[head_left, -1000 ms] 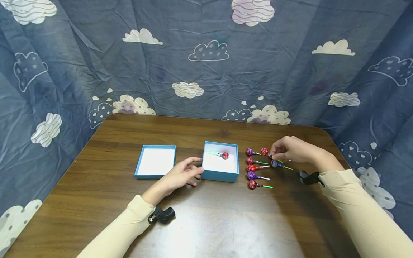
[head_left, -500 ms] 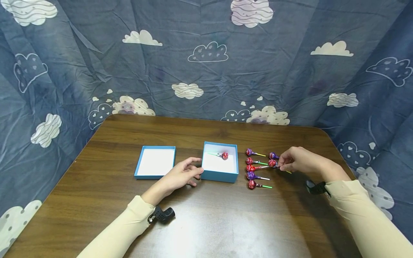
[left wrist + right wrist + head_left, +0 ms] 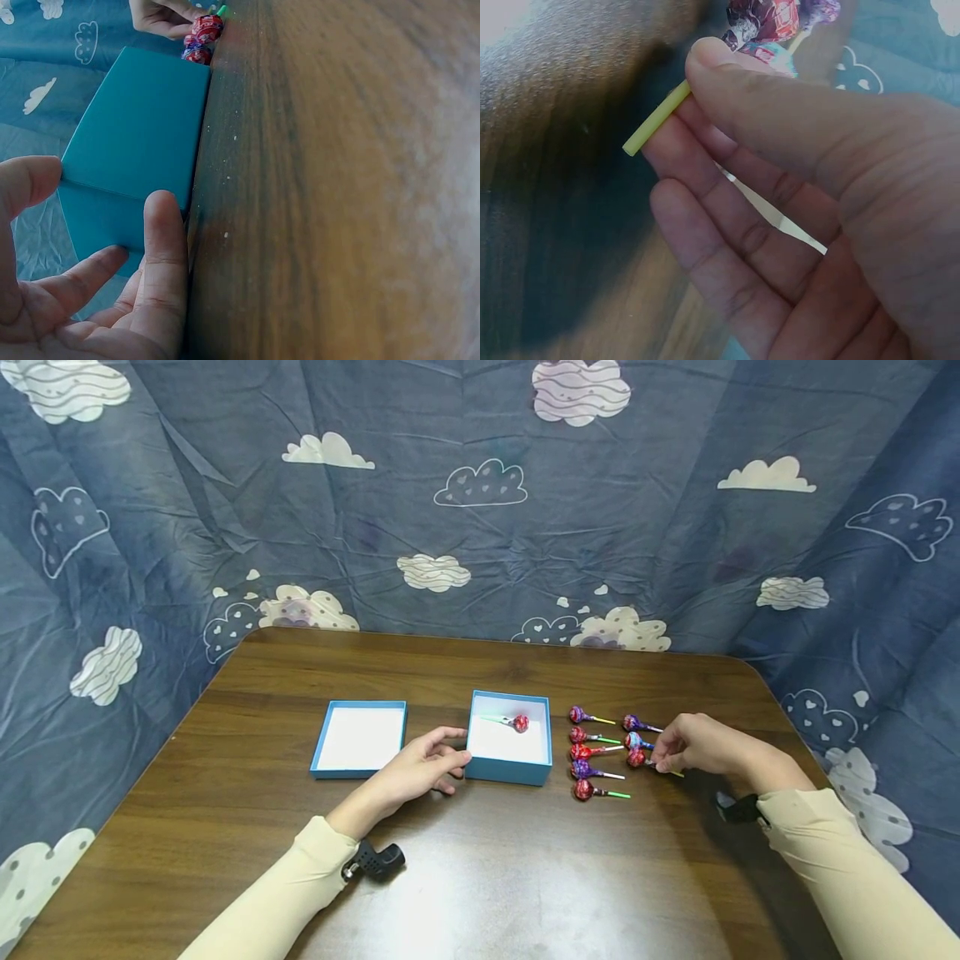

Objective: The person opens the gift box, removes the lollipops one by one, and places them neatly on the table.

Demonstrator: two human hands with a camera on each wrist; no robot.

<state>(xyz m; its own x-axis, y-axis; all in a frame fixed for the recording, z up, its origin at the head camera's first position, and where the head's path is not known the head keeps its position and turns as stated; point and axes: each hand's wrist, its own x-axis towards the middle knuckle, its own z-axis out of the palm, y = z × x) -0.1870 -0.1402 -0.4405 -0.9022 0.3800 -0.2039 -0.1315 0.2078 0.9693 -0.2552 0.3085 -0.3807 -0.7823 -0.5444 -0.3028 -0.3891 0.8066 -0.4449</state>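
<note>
My right hand [image 3: 701,752] pinches a lollipop [image 3: 637,758] with a dark red wrapper by its yellow stick [image 3: 657,120], between thumb and fingers, low over the table. Just beyond it lie a blue lollipop [image 3: 634,741] and a purple lollipop [image 3: 632,722], forming a second column. My left hand [image 3: 416,767] rests its fairly straight fingers against the left side and near corner of a blue box [image 3: 513,770]; the left wrist view shows the fingertips on the box wall [image 3: 135,127]. Inside the white-lined box lies one red lollipop [image 3: 520,723] with a pale green stick.
Between the box and the right hand, several lollipops lie in a column, from a purple one [image 3: 577,714] at the back to a red one [image 3: 583,790] in front. A blue-rimmed lid [image 3: 358,773] lies left of the box. Behind the wooden table [image 3: 525,877] hangs a cloud-patterned curtain [image 3: 480,560].
My right hand has moved from the back of the rows toward the front right, carrying the red lollipop beside the blue and purple ones. The left hand has stayed at the box.
</note>
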